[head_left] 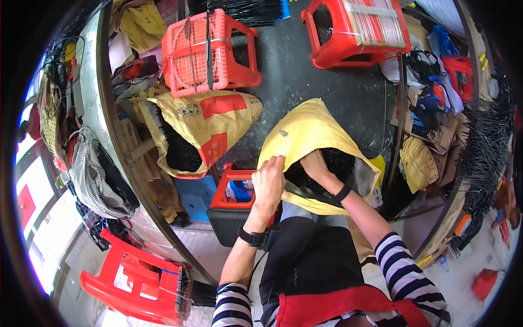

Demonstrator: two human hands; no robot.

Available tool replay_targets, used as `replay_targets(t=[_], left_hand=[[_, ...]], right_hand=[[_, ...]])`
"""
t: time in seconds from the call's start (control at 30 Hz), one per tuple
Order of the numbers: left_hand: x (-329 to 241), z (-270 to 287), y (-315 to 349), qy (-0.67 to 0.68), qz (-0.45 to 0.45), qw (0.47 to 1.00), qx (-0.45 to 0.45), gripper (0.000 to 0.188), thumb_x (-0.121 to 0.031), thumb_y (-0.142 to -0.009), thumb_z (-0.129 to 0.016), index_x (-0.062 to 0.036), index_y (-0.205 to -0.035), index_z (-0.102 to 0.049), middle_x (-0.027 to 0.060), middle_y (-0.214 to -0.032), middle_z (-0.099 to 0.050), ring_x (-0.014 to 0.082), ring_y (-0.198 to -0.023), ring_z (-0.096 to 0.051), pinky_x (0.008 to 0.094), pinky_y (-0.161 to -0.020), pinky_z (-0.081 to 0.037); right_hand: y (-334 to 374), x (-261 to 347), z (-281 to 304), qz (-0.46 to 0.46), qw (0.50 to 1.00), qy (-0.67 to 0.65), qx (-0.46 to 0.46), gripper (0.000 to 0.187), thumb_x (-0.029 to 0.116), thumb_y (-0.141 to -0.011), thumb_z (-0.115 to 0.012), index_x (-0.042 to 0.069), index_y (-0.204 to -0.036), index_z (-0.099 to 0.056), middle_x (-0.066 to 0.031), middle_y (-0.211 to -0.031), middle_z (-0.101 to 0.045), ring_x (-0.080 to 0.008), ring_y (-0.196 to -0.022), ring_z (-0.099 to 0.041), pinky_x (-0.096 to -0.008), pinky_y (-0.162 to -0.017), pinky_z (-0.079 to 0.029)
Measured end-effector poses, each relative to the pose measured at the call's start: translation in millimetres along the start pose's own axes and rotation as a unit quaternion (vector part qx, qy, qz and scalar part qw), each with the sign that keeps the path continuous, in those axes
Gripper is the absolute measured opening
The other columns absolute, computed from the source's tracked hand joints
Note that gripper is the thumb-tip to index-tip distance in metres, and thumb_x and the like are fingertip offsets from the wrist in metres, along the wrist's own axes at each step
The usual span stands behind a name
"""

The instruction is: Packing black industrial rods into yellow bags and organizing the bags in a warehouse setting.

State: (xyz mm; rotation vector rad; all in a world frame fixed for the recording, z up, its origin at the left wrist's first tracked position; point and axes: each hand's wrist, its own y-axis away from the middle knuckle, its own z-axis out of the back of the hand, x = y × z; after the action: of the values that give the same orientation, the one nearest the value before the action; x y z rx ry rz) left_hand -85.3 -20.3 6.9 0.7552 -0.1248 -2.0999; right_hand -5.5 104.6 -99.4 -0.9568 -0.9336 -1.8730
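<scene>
Yellow sack (305, 128): on the near edge of the black tabletop (351, 101), mouth facing the person. Left hand (269, 180) at the left corner of that mouth, grip clamped on the sack's edge, fingers curled. Right hand (315, 163) reaches into the mouth, right of the left hand, down at the dark contents (340, 161); its fingertips are hidden, so can't tell if that grip is apart or together.

Tabletop: scuffed, pale bits scattered. Second sack (237, 111), yellow with red patches, lies left of the first, well apart from both hands, open end toward the person, dark stuff inside. Beyond it, a tipped red stool (237, 46) with a strapped pinkish basket-like face; another red stool (335, 46) at far right, pale slats tied on.

Room: red chair (128, 278) on the pale floor lower left, checked cloth (98, 180) hanging left, black bristly bundles (485, 144) along the right.
</scene>
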Motion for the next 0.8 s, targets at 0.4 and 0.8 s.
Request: replay_targets(t=[0.4,0.8], left_hand=[[-4,-2,-6,0.011,0.025,1.0,0.001,0.017,0.004,-0.073,-0.053,-0.0028,-0.088,-0.053,0.0145,-0.08,-0.058,0.0347,-0.076,-0.061,0.045,-0.063,-0.049],[7,-24,-8,-0.064,-0.013,0.998,-0.016,0.032,-0.001,-0.07,-0.059,-0.0094,-0.101,-0.063,0.0097,-0.097,-0.067,0.0297,-0.085,-0.065,0.0397,-0.07,-0.053]], right_hand=[[-18,-17,-7,0.085,0.979,0.154,0.099,0.036,0.008,-0.085,-0.05,0.0,-0.119,-0.055,-0.0213,-0.122,-0.056,-0.0372,-0.118,-0.049,-0.048,-0.101,-0.035],[27,-83,-1,-0.047,0.9,-0.38,0.211,0.012,0.009,-0.079,-0.053,0.001,-0.086,-0.06,-0.0037,-0.069,-0.053,-0.0197,-0.058,-0.052,-0.0329,-0.052,-0.044]])
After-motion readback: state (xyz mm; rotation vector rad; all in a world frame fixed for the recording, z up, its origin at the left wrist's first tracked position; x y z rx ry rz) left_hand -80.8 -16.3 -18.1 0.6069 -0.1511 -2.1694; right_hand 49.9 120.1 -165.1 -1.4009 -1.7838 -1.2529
